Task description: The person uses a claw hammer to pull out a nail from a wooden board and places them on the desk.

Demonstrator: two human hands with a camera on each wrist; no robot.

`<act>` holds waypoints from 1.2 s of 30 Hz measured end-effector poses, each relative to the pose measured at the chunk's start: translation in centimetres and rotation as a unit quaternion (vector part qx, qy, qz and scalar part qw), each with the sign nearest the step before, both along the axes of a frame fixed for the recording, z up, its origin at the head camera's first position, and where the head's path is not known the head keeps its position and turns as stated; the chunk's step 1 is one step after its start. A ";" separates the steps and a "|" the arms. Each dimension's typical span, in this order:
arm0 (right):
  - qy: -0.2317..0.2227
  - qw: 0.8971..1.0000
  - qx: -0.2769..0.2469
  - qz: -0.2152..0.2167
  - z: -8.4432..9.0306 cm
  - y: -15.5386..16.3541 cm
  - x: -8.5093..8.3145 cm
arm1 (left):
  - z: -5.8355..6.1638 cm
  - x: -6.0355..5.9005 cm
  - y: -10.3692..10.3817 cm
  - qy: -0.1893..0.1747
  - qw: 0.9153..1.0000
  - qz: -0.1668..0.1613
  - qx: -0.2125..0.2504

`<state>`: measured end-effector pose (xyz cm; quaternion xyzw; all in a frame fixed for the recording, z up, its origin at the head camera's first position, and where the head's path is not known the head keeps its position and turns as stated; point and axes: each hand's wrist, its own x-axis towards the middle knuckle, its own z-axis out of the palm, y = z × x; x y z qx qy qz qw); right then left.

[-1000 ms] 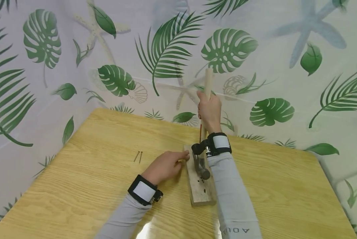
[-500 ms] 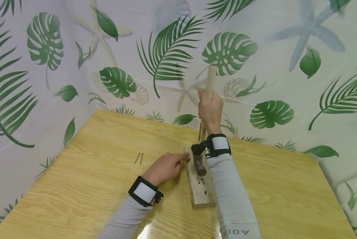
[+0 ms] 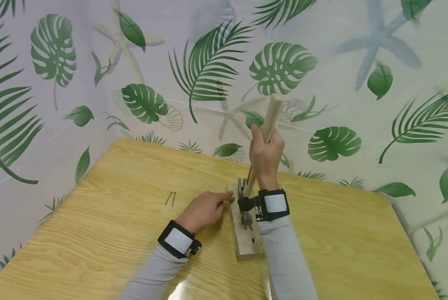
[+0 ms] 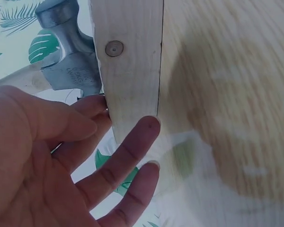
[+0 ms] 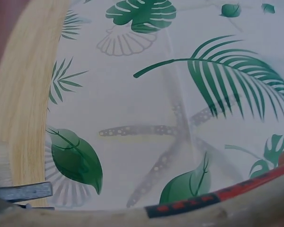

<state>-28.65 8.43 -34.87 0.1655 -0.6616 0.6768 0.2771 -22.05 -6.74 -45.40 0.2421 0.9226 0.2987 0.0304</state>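
Observation:
My right hand (image 3: 267, 156) grips the wooden handle of a claw hammer (image 3: 272, 118) in the head view. The hammer's metal head is low over a narrow wooden block (image 3: 248, 248) with several dark spots on top; contact with it cannot be told. My left hand (image 3: 205, 210) touches the block's far left edge with extended fingers. In the left wrist view, the left hand (image 4: 47, 156) has fingertips at the block (image 4: 132, 75), near the hammer head (image 4: 73, 61). The right wrist view shows the hammer handle (image 5: 255, 194) with a red and black label.
Two nails (image 3: 170, 198) lie side by side on the wood-grain table (image 3: 126, 233), left of the left hand. A leaf-printed cloth (image 3: 194, 137) hangs behind the table's far edge.
The hammer's handle has tilted to the right and its end has dropped, with the right hand slightly lower. The left hand stays at the block; the whole view has shifted a little.

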 end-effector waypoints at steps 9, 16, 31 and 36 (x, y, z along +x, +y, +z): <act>0.118 0.992 -0.035 -0.001 -0.4 0.3 3.1 | -0.1 -0.5 0.1 -0.022 0.999 0.028 0.006; 0.190 0.976 -0.089 0.050 -0.1 0.4 5.8 | -0.1 -0.5 0.1 -0.020 0.999 0.046 -0.007; 0.257 0.956 -0.119 0.073 0.2 0.9 10.2 | -0.4 -0.1 0.1 -0.029 0.999 0.030 0.016; 0.264 0.953 -0.132 0.071 0.3 1.4 10.4 | -0.4 -0.2 0.4 -0.029 0.999 0.016 0.027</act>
